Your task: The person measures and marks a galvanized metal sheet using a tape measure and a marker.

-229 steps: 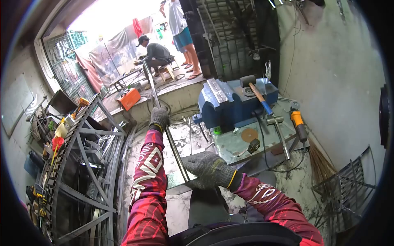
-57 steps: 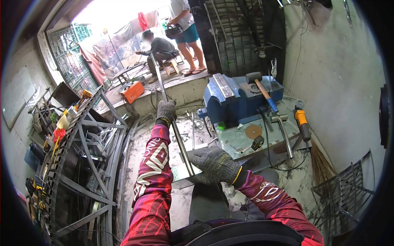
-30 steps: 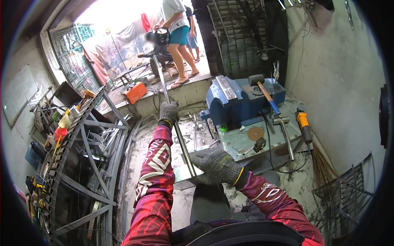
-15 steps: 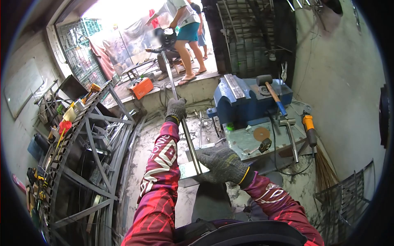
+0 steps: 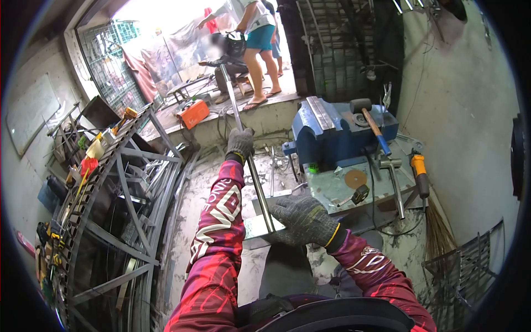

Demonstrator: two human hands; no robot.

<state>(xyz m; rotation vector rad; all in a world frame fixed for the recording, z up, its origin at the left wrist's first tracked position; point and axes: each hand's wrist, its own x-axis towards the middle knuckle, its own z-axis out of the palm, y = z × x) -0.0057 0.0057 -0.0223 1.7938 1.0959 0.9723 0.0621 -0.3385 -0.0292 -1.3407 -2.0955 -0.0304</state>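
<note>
In the head view, my left hand (image 5: 240, 144), in a dark grey knit glove, is wrapped round a long shiny metal tube (image 5: 259, 196). The tube slants from the doorway down to a flat-sided metal bar (image 5: 255, 228) in front of me, its lower end meeting the bar. My right hand (image 5: 306, 220), gloved too, is closed over the right part of this bar, close beside the tube's end. The glove hides the bar's right end and the fingertips. Just behind lies another flat metal piece (image 5: 279, 196), partly covered by my right hand.
A blue bench vise (image 5: 326, 138) and a mallet (image 5: 371, 130) stand right, with a tape measure (image 5: 360, 193), cutting disc (image 5: 355, 178) and angle grinder (image 5: 420, 174). Metal racking (image 5: 124, 216) fills the left. Beyond, a person (image 5: 260, 50) stands in the doorway near an orange machine (image 5: 193, 113).
The view has shifted slightly, so the surroundings sit a little lower and to the right. Both hands keep their places on the tube and bar. The standing person has shifted slightly.
</note>
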